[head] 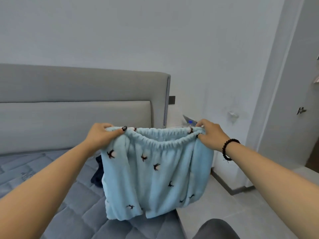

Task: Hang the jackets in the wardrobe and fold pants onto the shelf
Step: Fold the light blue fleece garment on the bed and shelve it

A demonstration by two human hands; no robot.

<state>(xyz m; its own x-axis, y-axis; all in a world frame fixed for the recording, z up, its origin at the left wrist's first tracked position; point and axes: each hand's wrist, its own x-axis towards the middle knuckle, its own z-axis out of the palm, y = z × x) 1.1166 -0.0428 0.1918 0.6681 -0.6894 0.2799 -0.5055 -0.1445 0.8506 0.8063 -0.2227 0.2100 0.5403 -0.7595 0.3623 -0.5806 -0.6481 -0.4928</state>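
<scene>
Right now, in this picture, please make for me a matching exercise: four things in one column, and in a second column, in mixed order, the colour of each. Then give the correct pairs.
Things:
1. pants
2. bracelet
3. headboard
4. garment on the bed, behind the pants

Colours:
A. grey
B. light blue with small dark figures
C. dark navy
D. dark beads, nearly black

Pairs: 1-B, 2-D, 3-A, 4-C

The left hand and the right hand each grip one end of the pants' elastic waistband; the bracelet is on the right wrist.
</scene>
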